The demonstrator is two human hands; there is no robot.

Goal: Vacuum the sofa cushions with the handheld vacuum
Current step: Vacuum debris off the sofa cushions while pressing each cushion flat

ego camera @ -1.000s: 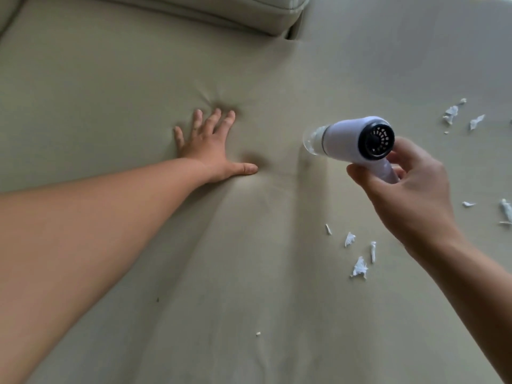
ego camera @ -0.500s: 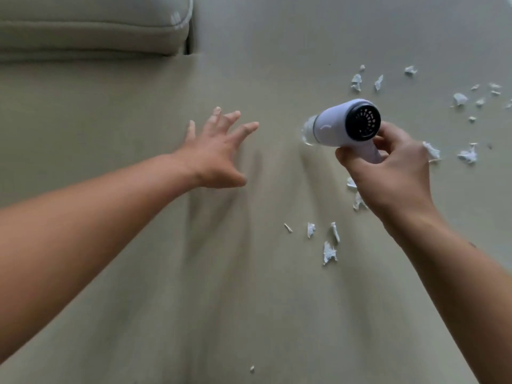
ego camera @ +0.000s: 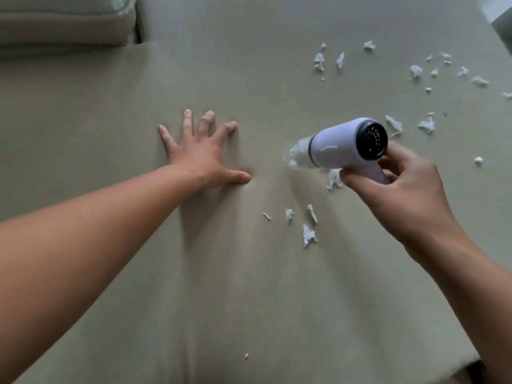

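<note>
Nearest the front edge of the seat: a single white crumb (ego camera: pixel 246 355) lies alone on the beige seat cushion (ego camera: pixel 249 300), between the person's two bare forearms.
Right hand: the right hand (ego camera: pixel 399 195) is wrapped around the handle of the handheld vacuum (ego camera: pixel 343 144), fingers curled tight and thumb across the front; it holds the vacuum off the fabric.
Vacuum: white body, black vented rear cap facing the onlooker, clear nozzle pointing left and slightly away, with white bits visible inside the clear part.
Just below the vacuum: a small cluster of paper scraps (ego camera: pixel 304 223) on the cushion, one more scrap touching the edge of the right fingers.
Left hand: the left hand (ego camera: pixel 202 151) is spread flat, palm down, fingers wide, pressing into the cushion so the fabric dimples by the thumb; it holds nothing.
Farther right: a wider scatter of torn paper bits (ego camera: pixel 415 76), well apart from the nozzle.
Far left: a back cushion (ego camera: pixel 63 20) resting on the seat.
</note>
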